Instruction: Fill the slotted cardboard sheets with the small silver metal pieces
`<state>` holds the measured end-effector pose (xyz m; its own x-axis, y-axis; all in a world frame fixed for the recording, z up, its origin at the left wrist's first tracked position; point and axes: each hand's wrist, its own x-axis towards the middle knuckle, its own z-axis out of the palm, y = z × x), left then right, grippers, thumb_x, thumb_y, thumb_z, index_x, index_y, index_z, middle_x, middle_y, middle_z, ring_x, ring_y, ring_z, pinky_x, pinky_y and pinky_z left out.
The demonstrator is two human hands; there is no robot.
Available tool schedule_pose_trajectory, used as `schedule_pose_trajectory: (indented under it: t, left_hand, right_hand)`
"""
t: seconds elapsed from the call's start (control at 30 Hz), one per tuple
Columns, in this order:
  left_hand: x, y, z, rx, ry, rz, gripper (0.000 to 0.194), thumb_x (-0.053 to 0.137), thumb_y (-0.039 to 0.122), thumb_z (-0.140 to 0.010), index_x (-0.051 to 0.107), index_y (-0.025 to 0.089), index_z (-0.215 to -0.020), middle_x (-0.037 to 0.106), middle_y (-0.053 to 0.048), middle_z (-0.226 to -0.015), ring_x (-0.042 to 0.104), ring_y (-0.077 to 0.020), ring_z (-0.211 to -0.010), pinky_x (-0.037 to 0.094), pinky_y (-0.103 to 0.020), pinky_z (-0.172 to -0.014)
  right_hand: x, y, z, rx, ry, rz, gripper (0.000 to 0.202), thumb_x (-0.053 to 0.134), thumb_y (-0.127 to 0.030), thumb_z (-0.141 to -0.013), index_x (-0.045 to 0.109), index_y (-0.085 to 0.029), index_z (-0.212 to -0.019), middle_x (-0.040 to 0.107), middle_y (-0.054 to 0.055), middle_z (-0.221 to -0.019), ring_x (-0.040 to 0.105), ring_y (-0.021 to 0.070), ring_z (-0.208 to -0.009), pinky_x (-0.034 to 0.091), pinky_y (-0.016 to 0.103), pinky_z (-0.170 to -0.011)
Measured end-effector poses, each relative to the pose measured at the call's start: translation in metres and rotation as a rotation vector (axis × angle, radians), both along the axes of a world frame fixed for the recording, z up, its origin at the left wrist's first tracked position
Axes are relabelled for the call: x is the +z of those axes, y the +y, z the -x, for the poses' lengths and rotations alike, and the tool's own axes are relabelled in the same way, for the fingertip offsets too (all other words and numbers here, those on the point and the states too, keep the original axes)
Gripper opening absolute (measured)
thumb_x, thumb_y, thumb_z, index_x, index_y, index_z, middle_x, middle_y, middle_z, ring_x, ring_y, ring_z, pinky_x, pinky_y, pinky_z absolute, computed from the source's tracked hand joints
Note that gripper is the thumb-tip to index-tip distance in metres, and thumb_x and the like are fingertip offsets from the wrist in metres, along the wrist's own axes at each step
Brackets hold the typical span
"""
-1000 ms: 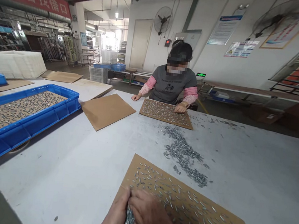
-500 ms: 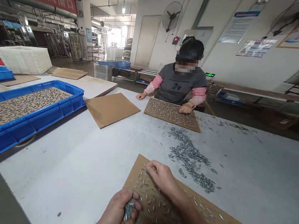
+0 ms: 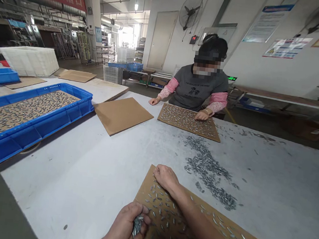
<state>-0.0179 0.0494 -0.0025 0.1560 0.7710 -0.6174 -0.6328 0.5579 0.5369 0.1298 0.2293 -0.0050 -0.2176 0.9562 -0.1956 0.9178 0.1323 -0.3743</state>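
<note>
My left hand [image 3: 124,226] is curled around a handful of small, slender silvery metal pieces [image 3: 137,224], above the near left edge of a brown cardboard sheet [image 3: 143,190]. Many like pieces lie spread over that sheet, each apart from the others. At the sheet's far left corner, my right hand [image 3: 166,177] has its fingers pinched together and low to the cardboard. What its fingertips hold, if anything, is hidden. Beyond the sheet, a loose pile of the same metal pieces [image 3: 209,171] lies on the white table [image 3: 84,172].
Across the table a co-worker [image 3: 199,85] has one hand over another piece-covered cardboard sheet [image 3: 217,138]. A bare cardboard sheet [image 3: 124,115] lies left of it. At the left stands a blue tray [image 3: 61,118] holding a covered sheet; a white crate [image 3: 29,60] is behind.
My right hand has moved slightly up and left, to the sheet's far corner. My left hand keeps its handful. The whole view has shifted a little to the left.
</note>
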Motion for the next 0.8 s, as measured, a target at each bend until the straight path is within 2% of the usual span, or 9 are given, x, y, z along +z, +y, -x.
schedule_pose_trajectory:
  t: [0.13, 0.23, 0.33, 0.53, 0.67, 0.8]
  left_hand:
    - [-0.001, 0.0, -0.001, 0.005, 0.005, 0.015, 0.031, 0.078, 0.038, -0.077, 0.063, 0.014, -0.088, 0.066, -0.003, -0.07, 0.05, -0.007, -0.047, 0.023, -0.017, -0.042]
    - [0.0, 0.001, 0.001, 0.022, -0.007, -0.003, 0.028, 0.077, 0.036, -0.079, 0.063, 0.013, -0.088, 0.066, -0.004, -0.069, 0.05, -0.0072, -0.048, 0.024, -0.017, -0.041]
    - [0.001, 0.0, 0.001, 0.039, -0.013, 0.003, 0.026, 0.076, 0.034, -0.081, 0.063, 0.013, -0.088, 0.066, -0.004, -0.07, 0.052, -0.0073, -0.048, 0.026, -0.017, -0.042]
    - [0.001, -0.001, -0.002, 0.025, -0.02, 0.012, 0.026, 0.077, 0.033, -0.078, 0.063, 0.013, -0.088, 0.065, -0.004, -0.07, 0.051, -0.0072, -0.048, 0.026, -0.016, -0.041]
    - [0.001, -0.001, -0.002, 0.031, -0.005, 0.02, 0.026, 0.076, 0.033, -0.078, 0.063, 0.013, -0.089, 0.065, -0.003, -0.07, 0.052, -0.0069, -0.048, 0.026, -0.016, -0.042]
    - [0.0, -0.001, -0.002, 0.033, -0.022, 0.019, 0.029, 0.077, 0.034, -0.08, 0.063, 0.012, -0.091, 0.066, -0.004, -0.073, 0.054, -0.0068, -0.05, 0.028, -0.015, -0.044]
  right_hand:
    - [0.009, 0.0, -0.01, -0.019, 0.017, -0.029, 0.019, 0.053, -0.026, -0.096, 0.068, -0.018, -0.105, 0.073, 0.01, -0.104, 0.064, 0.0206, -0.093, 0.036, 0.027, -0.072]
    - [0.015, -0.001, -0.024, 0.032, 0.007, -0.091, 0.018, 0.053, -0.022, -0.096, 0.07, -0.02, -0.099, 0.071, 0.008, -0.104, 0.063, 0.0196, -0.096, 0.037, 0.026, -0.077]
    - [0.012, -0.003, -0.031, 0.109, -0.058, -0.082, 0.017, 0.055, -0.022, -0.095, 0.071, -0.02, -0.091, 0.071, 0.008, -0.102, 0.064, 0.0204, -0.095, 0.036, 0.028, -0.078]
    - [0.005, -0.009, -0.023, 0.157, -0.152, -0.059, 0.019, 0.053, -0.021, -0.095, 0.071, -0.019, -0.092, 0.072, 0.01, -0.101, 0.065, 0.0213, -0.095, 0.036, 0.029, -0.077]
    - [0.01, -0.011, -0.022, 0.175, -0.155, -0.031, 0.017, 0.055, -0.02, -0.093, 0.071, -0.018, -0.087, 0.073, 0.01, -0.098, 0.066, 0.0216, -0.091, 0.035, 0.029, -0.073]
    - [0.02, -0.015, -0.026, 0.158, -0.142, -0.037, 0.017, 0.055, -0.021, -0.094, 0.071, -0.019, -0.089, 0.072, 0.01, -0.1, 0.065, 0.0211, -0.092, 0.036, 0.029, -0.074]
